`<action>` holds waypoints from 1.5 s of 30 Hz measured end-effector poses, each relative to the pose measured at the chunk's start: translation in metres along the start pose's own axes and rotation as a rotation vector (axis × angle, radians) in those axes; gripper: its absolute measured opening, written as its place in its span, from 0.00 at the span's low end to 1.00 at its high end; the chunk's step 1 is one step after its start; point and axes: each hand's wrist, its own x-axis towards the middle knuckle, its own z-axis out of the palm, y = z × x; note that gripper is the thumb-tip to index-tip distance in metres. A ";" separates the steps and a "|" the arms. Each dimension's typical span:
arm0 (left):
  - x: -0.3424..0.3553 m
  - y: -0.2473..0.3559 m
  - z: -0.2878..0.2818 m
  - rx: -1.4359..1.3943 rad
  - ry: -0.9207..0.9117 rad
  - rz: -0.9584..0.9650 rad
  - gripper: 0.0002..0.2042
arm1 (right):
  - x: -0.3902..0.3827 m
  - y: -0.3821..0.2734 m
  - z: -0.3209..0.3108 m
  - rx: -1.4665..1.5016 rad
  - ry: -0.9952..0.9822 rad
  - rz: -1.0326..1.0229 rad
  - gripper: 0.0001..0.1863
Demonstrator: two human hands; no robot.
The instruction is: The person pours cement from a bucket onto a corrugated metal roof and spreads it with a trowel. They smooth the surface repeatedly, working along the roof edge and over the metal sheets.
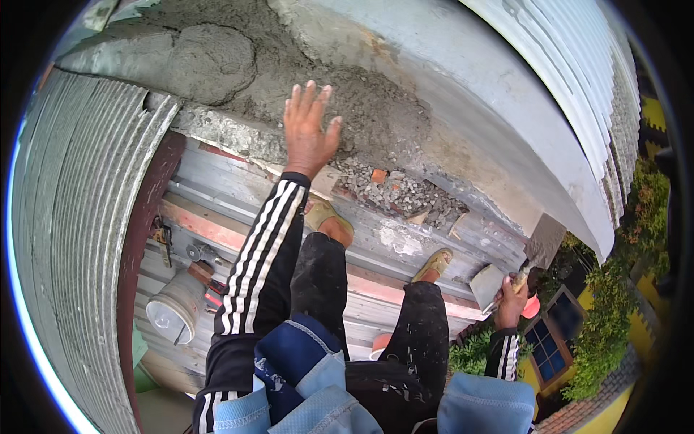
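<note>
My left hand point(308, 126) is raised over or resting on wet grey mortar point(217, 61) along the top of a ledge, its fingers spread and empty; contact is unclear. Low at the right, my right hand point(510, 300) grips the wooden handle of a trowel point(543, 242), whose mortar-smeared blade points up and away. A pale flat piece point(486, 289) lies just left of that hand. Loose grey gravel with a broken orange brick piece point(379, 176) sits below the mortar, between my left hand and the trowel.
My feet stand on metal roof sheeting point(405, 239) with reddish beams. At left are a bucket point(172, 312), tools point(163, 239) and a corrugated panel point(87, 202). A pale sloped band point(520, 108) curves overhead-right. Beyond the roof edge are plants point(607, 325) and a yellow building with windows.
</note>
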 end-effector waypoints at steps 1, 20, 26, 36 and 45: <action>-0.008 -0.043 -0.010 0.002 0.006 -0.038 0.34 | 0.003 -0.019 0.019 -0.017 -0.027 0.000 0.13; -0.084 -0.241 0.051 0.631 -0.058 -0.435 0.48 | -0.033 -0.046 -0.039 -0.127 0.182 -0.188 0.13; -0.070 -0.234 0.027 0.462 0.008 -0.473 0.42 | -0.009 -0.086 0.141 -0.169 -0.436 -0.025 0.27; -0.002 -0.291 0.017 0.361 0.144 -0.923 0.49 | 0.018 -0.174 0.604 -0.476 -0.835 -0.804 0.17; 0.009 -0.279 -0.012 0.211 0.093 -0.974 0.53 | 0.035 -0.185 0.825 -0.773 -0.896 -0.708 0.23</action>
